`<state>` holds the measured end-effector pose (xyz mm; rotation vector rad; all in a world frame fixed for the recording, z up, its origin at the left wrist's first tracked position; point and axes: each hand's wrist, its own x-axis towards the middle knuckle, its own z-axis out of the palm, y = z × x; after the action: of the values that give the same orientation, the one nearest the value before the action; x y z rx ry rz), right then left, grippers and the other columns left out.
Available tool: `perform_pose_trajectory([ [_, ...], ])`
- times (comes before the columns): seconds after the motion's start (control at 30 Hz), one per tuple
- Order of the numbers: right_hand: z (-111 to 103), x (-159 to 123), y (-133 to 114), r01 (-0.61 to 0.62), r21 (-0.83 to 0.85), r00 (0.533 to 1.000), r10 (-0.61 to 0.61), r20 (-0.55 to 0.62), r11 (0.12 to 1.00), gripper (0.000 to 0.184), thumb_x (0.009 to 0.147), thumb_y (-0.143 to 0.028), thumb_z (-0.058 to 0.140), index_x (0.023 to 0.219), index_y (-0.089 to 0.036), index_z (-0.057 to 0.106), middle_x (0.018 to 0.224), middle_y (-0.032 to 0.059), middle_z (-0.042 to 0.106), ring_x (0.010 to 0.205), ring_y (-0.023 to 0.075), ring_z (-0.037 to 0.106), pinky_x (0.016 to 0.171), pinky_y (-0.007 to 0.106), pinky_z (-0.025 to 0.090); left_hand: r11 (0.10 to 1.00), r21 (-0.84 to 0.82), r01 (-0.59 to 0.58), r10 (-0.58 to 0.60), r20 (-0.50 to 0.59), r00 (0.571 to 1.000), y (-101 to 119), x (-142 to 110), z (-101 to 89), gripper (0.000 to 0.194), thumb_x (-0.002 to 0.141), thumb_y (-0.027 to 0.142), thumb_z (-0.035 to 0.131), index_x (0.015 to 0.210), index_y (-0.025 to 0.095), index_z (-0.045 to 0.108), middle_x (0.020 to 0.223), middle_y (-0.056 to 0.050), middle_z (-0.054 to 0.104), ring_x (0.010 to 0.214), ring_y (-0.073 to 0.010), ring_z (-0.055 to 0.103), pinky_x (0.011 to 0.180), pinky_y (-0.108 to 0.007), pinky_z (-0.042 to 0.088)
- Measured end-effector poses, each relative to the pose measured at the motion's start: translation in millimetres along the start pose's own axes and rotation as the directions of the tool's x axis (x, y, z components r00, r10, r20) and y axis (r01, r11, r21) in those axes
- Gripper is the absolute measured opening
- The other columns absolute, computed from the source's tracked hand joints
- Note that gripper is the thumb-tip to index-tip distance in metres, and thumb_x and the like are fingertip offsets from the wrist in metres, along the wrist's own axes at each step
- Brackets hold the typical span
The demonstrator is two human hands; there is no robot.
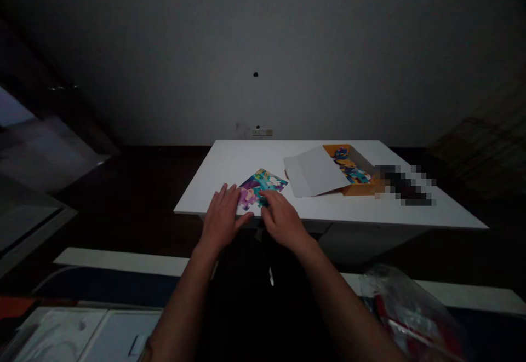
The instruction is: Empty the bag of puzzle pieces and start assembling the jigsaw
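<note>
A partly joined colourful jigsaw puzzle (pixel 263 185) lies near the front edge of a white table (pixel 246 159). My left hand (pixel 222 217) rests flat at the puzzle's left side, fingers stretched out and apart. My right hand (pixel 281 217) lies over the puzzle's front right part, fingers curled down onto the pieces; what is under them is hidden. An open orange puzzle box (pixel 353 173) with loose pieces inside stands to the right, its white lid flap (pixel 314 173) folded out toward the puzzle.
A blurred dark item (pixel 405 185) lies right of the box. A wall socket (pixel 262 132) sits behind the table. A clear plastic bag with red contents (pixel 406 312) is at lower right, white packaging (pixel 90 334) at lower left. The room is dim.
</note>
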<state>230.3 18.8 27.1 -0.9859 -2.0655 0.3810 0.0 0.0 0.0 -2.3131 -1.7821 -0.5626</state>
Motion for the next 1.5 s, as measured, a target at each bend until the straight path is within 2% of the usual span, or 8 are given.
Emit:
perform_pose_trajectory([
  [0.13,22,3,0,0.074,-0.146,0.98,-0.045,0.192,0.986,0.057,0.104,-0.017,0.058,0.16,-0.01,0.061,0.166,0.0234,0.062,0.156,0.0376,0.057,0.131,0.058,0.045,0.999,0.034,-0.01,0.008,0.046,0.999,-22,-7,0.8,0.07,0.109,0.052,0.069,0.167,0.017,0.051,0.175,-0.022,0.053,0.166,-0.0387,0.047,0.136,-0.061,0.041],
  [0.27,26,0,-4,0.096,-0.186,0.974,-0.054,0.219,0.978,0.046,0.11,-0.03,0.065,0.154,-0.018,0.068,0.165,0.0186,0.065,0.157,0.0367,0.057,0.13,0.057,0.046,0.999,0.03,-0.033,0.031,0.052,0.998,-29,-19,4.9,0.058,0.113,0.045,0.062,0.165,0.022,0.056,0.173,-0.017,0.056,0.163,-0.0338,0.052,0.133,-0.056,0.046],
  [0.57,28,-8,12,0.128,-0.138,0.985,-0.109,0.133,0.982,0.029,0.109,-0.029,0.075,0.137,-0.024,0.08,0.147,0.0131,0.078,0.141,0.0337,0.072,0.121,0.053,0.055,0.989,-0.134,-0.065,0.068,0.024,0.997,-39,-34,5.5,0.05,0.111,0.021,0.048,0.158,0.024,0.067,0.167,-0.012,0.064,0.157,-0.0312,0.06,0.129,-0.059,0.052],
  [0.83,31,-10,14,0.138,-0.138,0.989,-0.129,0.067,0.981,0.029,0.11,-0.025,0.073,0.139,-0.025,0.079,0.144,0.0128,0.08,0.135,0.0308,0.076,0.118,0.05,0.06,0.953,-0.301,0.03,-0.044,-0.041,0.998,-29,-11,-2.9,0.045,0.114,0.03,0.049,0.154,0.023,0.07,0.158,-0.01,0.072,0.147,-0.0291,0.069,0.125,-0.05,0.058],
  [0.97,33,-13,19,0.151,-0.153,0.988,-0.145,0.052,0.977,0.032,0.113,-0.024,0.067,0.143,-0.023,0.076,0.146,0.0137,0.079,0.132,0.0323,0.078,0.117,0.052,0.061,0.961,-0.274,-0.04,0.042,0.002,0.999,-14,3,4.5,0.052,0.11,0.021,0.05,0.159,0.024,0.066,0.166,-0.01,0.065,0.158,-0.0301,0.059,0.132,-0.056,0.05],
  [1.13,33,-20,28,0.177,-0.102,0.984,-0.178,-0.002,0.979,0.034,0.117,-0.02,0.054,0.141,-0.021,0.078,0.138,0.0139,0.082,0.127,0.0302,0.08,0.114,0.048,0.063,0.983,-0.183,-0.015,0.023,0.044,0.999,-3,-3,8.5,0.05,0.117,0.029,0.047,0.165,0.025,0.059,0.168,-0.012,0.063,0.16,-0.0315,0.056,0.132,-0.056,0.047],
  [1.37,20,-15,35,-0.054,0.023,0.948,0.058,-0.313,0.998,0.035,0.117,-0.028,0.05,0.128,-0.022,0.083,0.122,0.0128,0.087,0.112,0.0283,0.084,0.1,0.041,0.069,0.991,-0.088,-0.105,0.108,0.036,0.994,1,-17,8.4,0.052,0.118,0.032,0.051,0.169,0.023,0.054,0.174,-0.013,0.056,0.165,-0.0334,0.049,0.133,-0.058,0.045],
  [1.5,2,-20,48,0.018,-0.101,0.975,-0.04,-0.218,0.995,0.038,0.11,-0.02,0.053,0.134,-0.023,0.082,0.136,0.0132,0.083,0.127,0.0307,0.08,0.112,0.048,0.065,0.99,-0.079,-0.121,0.123,0.03,0.992,-1,-22,12.0,0.052,0.115,0.023,0.054,0.166,0.021,0.057,0.171,-0.015,0.059,0.163,-0.0354,0.051,0.131,-0.059,0.047],
])
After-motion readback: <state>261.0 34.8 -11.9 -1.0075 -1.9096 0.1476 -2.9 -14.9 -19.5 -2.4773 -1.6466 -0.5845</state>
